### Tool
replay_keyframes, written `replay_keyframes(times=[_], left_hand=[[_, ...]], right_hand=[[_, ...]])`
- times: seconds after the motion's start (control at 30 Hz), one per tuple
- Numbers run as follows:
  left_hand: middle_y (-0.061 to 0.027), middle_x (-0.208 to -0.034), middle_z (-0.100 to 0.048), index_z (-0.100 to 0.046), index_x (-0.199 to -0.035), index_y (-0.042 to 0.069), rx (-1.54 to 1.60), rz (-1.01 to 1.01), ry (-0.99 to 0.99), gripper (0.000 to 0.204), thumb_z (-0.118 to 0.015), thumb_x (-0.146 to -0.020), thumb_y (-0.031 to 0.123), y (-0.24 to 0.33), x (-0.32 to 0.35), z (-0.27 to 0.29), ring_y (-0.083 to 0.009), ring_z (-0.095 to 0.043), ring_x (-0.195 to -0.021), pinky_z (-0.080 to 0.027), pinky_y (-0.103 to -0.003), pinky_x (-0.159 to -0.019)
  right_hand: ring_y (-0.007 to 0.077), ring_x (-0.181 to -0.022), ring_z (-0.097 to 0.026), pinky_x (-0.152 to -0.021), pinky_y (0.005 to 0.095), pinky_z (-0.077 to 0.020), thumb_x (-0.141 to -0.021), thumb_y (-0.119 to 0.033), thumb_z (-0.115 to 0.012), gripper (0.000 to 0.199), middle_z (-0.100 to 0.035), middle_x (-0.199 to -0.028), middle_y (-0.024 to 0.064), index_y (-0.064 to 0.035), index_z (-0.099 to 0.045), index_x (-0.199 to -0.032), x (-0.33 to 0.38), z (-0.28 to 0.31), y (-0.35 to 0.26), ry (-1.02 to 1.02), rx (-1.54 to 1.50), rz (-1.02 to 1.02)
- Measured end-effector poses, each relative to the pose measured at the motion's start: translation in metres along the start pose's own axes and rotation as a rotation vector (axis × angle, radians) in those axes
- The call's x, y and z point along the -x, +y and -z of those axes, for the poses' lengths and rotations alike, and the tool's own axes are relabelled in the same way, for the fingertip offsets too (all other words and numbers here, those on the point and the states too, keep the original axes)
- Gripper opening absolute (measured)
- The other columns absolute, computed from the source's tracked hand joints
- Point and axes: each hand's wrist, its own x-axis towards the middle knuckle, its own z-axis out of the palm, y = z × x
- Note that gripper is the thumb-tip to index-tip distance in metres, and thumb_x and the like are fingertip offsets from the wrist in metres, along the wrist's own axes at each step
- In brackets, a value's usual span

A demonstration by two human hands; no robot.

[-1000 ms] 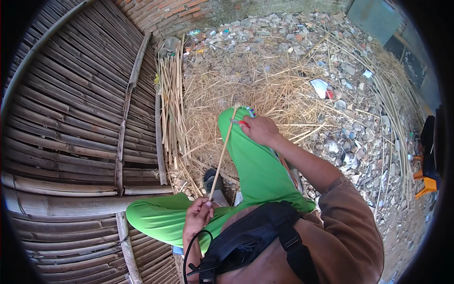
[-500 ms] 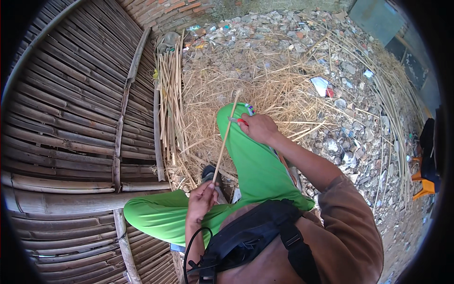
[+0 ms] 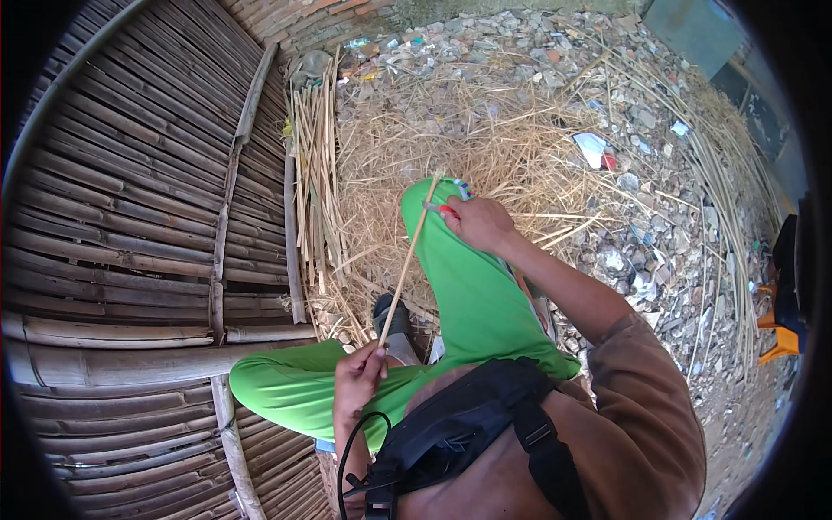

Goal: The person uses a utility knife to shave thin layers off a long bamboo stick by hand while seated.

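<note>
A thin pale stick [image 3: 407, 273], which looks like split bamboo or cane, slants from my lap up to my raised knee in green trousers [image 3: 472, 295]. My left hand [image 3: 360, 373] is closed round its lower end. Near its upper end, my right hand [image 3: 479, 224] grips a small knife [image 3: 440, 208] with a red handle. The short metal blade lies across the stick, touching it just over the knee. A frayed tip [image 3: 438, 173] shows beyond the blade.
To the left stands a bamboo slat platform [image 3: 130, 217], with a bundle of pale strips [image 3: 314, 173] along its edge. Straw-like shavings [image 3: 511, 143] cover the rubble ground [image 3: 633, 251]. Long thin strips [image 3: 728, 225] lie at the right, near an orange plastic object [image 3: 780, 338].
The stick has slid back toward me, and less of it shows beyond the blade. My left hand has moved slightly down and left; the knife has shifted slightly up along the knee.
</note>
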Motion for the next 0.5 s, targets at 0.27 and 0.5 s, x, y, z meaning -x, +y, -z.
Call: replay_keyframes(times=[0.27,0.5], left_hand=[[0.0028,-0.064,-0.057,-0.073,-0.114,0.000,-0.038,0.025,0.054,0.020,-0.061,-0.105,0.013,-0.018,0.031,0.022,-0.0025,-0.043,-0.052,-0.031,-0.022,-0.046],[0.0025,-0.065,-0.059,-0.073,-0.112,-0.001,0.020,0.019,0.102,0.017,-0.063,-0.102,0.010,-0.021,0.028,0.024,-0.0020,-0.043,-0.052,-0.031,-0.022,-0.046]], right_hand=[[0.0401,-0.080,-0.070,-0.074,0.0556,-0.0548,-0.102,-0.041,-0.045,0.039,-0.070,-0.082,0.0196,-0.0065,-0.061,-0.105,0.001,-0.001,0.001,0.020,0.017,-0.039],[0.0396,-0.080,-0.070,-0.074,0.0553,-0.0551,-0.102,-0.040,-0.046,0.039,-0.071,-0.084,0.0185,-0.0056,-0.062,-0.107,-0.003,-0.002,-0.008,0.003,0.039,0.000]])
